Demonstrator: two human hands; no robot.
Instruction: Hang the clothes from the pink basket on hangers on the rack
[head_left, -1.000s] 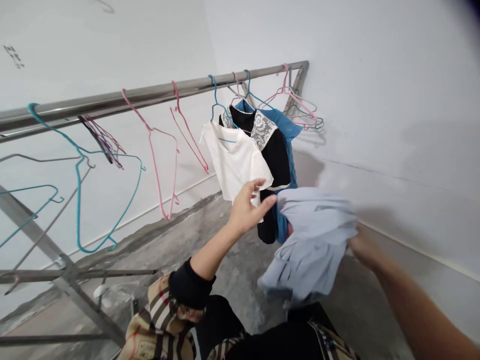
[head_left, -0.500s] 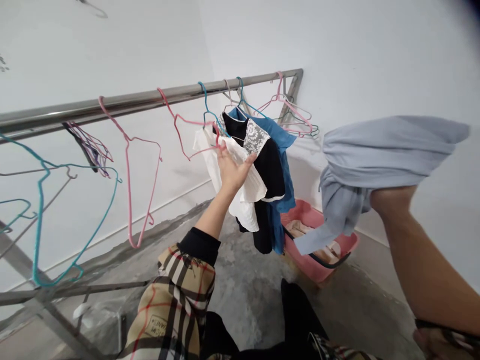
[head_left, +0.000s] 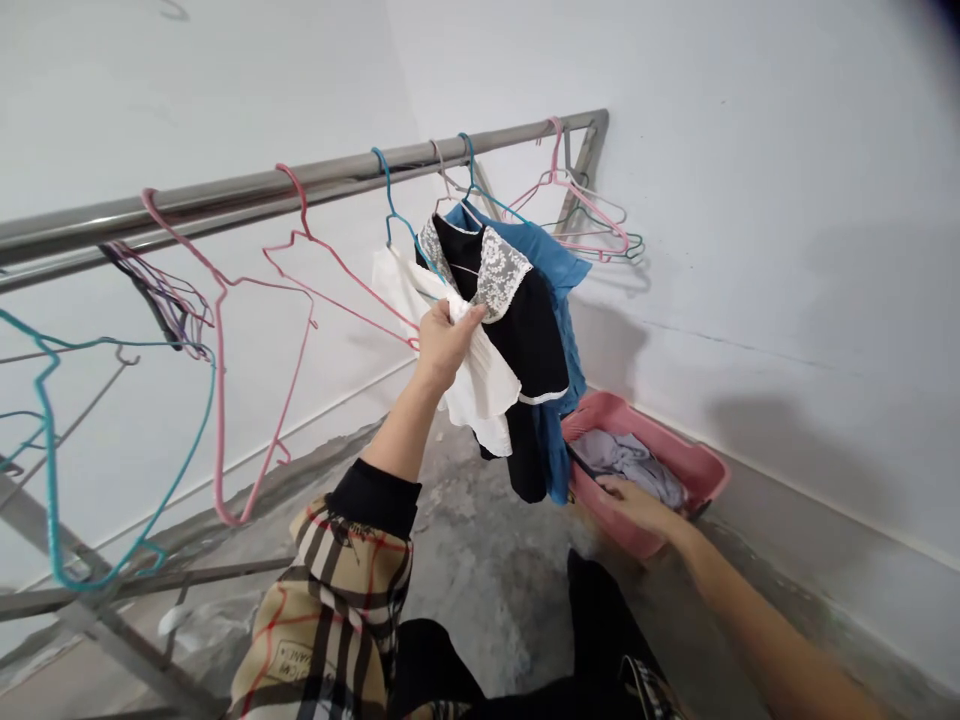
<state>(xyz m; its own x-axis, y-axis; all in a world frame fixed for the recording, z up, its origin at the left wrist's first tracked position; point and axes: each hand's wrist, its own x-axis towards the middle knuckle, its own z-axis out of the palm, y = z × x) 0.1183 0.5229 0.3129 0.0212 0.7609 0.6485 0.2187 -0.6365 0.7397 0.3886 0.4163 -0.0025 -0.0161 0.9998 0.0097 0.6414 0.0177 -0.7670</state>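
White top [head_left: 484, 395]: left hand [head_left: 444, 338] pinches its upper part; a light hold should avoid stretching. Right hand [head_left: 637, 503] at pink basket [head_left: 619, 527]; grip cannot be told.

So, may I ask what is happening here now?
A person's left grip pinches the white top, which hangs from the rail in front of a black top. The right grip is by the near rim of the pink basket, where a greyish garment lies; whether that grip touches the rim is hard to tell.
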